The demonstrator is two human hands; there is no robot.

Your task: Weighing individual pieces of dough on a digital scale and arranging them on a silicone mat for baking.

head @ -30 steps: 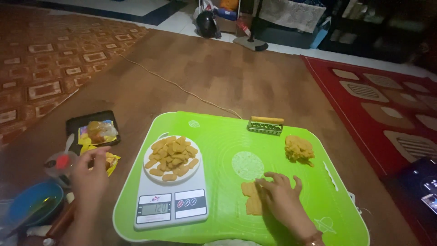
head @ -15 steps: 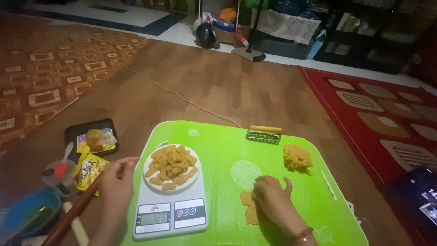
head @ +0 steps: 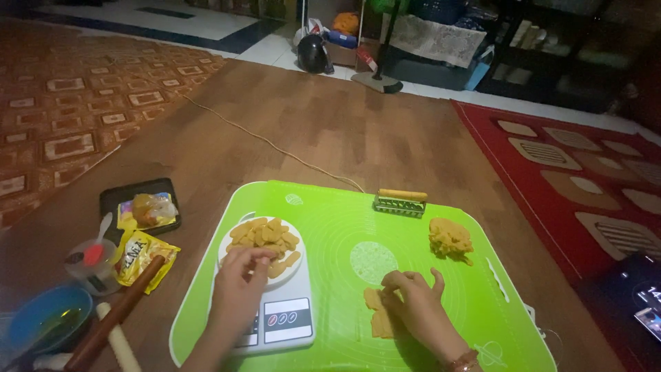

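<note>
A green silicone mat (head: 330, 207) lies on the brown floor. On it stands a white kitchen scale (head: 279, 320) carrying a white plate (head: 227, 242) heaped with small yellow dough pieces (head: 265, 238). My left hand (head: 241, 286) reaches over the plate's near edge, fingers pinched at the pieces; whether it holds one I cannot tell. My right hand (head: 413, 300) rests on the mat, fingertips on a strip of flattened yellow dough (head: 377, 313). A lump of yellow dough (head: 449, 239) sits at the mat's right. A roller cutter with a wooden handle (head: 400, 202) lies at the far edge.
Left of the mat are a black tray (head: 141, 207) with packets, a yellow sachet (head: 144, 255), a small cup (head: 89, 265) with a spoon, a blue bowl (head: 41, 317) and a wooden rolling pin (head: 117, 313). A cord (head: 261, 141) crosses the floor. Red carpet (head: 571, 172) lies right.
My left hand has moved from the items left of the mat rightward onto the plate on the scale. My right hand stays on the dough strip. The camera has shifted closer.
</note>
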